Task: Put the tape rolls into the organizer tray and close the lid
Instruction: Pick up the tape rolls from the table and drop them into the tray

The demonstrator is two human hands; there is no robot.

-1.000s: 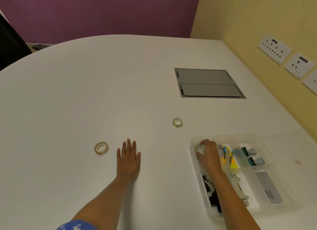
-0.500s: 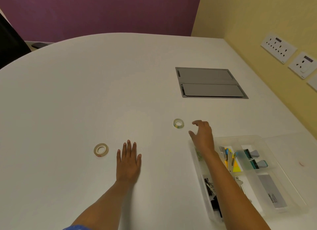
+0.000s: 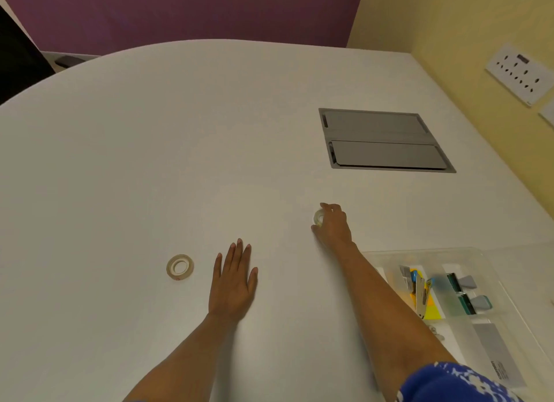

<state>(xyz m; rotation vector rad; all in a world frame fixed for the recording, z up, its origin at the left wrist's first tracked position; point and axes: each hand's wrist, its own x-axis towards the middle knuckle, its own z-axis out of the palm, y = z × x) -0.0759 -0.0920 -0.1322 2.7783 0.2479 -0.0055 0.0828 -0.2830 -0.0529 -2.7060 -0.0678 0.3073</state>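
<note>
A small clear tape roll [image 3: 318, 216] lies on the white table, and my right hand [image 3: 332, 226] has its fingers and thumb closed around it, hiding most of it. A larger cream tape roll [image 3: 180, 267] lies flat to the left, a short way from my left hand [image 3: 233, 281]. That hand rests palm down on the table, fingers spread, holding nothing. The clear organizer tray [image 3: 425, 253] sits at the lower right with staplers, binder clips and sticky notes in its compartments. Its clear lid [image 3: 527, 251] lies open to the right.
A grey cable hatch [image 3: 380, 140] is set flush into the table beyond my right hand. The yellow wall with sockets [image 3: 520, 74] runs along the table's right edge. A dark chair [image 3: 18, 59] stands at the far left.
My right hand left the tray's front compartment, reached forward left across the table and closed on the small tape roll. My left hand stayed flat in place.
</note>
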